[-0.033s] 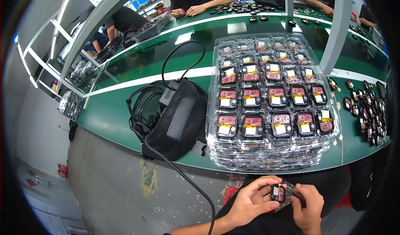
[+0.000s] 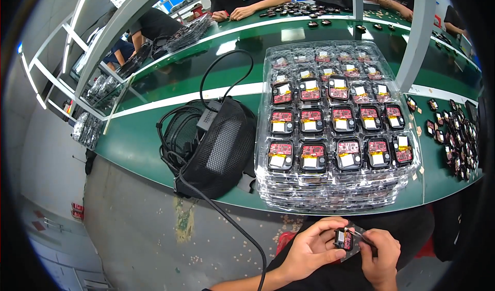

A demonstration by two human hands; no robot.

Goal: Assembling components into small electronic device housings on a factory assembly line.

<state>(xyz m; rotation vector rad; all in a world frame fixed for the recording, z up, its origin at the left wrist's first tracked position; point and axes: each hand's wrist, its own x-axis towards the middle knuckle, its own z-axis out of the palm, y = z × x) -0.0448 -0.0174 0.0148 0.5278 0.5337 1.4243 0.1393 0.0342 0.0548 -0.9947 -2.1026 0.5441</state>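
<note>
My left hand (image 2: 315, 247) is closed around the edges of a small black watch-like housing (image 2: 344, 239). A red circuit board and a pale, silvery rectangular part show on its open face. Close on its right, my right hand (image 2: 381, 255) pinches slim, dark tweezers (image 2: 358, 234), whose tip reaches the upper part of the housing. A piece of clear plastic film (image 2: 355, 224) shows around the housing and partly behind it. Both hands are below the table's front edge, over my dark-clothed lap. My fingers hide part of the tweezers.
Ahead stands a stack of clear plastic trays (image 2: 262, 162) holding several similar housings. A black mesh bag (image 2: 221, 146) with cables sits to its left. Loose housings (image 2: 459, 141) are heaped at the right. A grey metal post (image 2: 416, 43) rises behind the trays. Co-workers sit across the green table (image 2: 134, 154).
The fingers of my right hand and the tweezers have shifted very slightly beside the housing. My left hand and the trays look the same.
</note>
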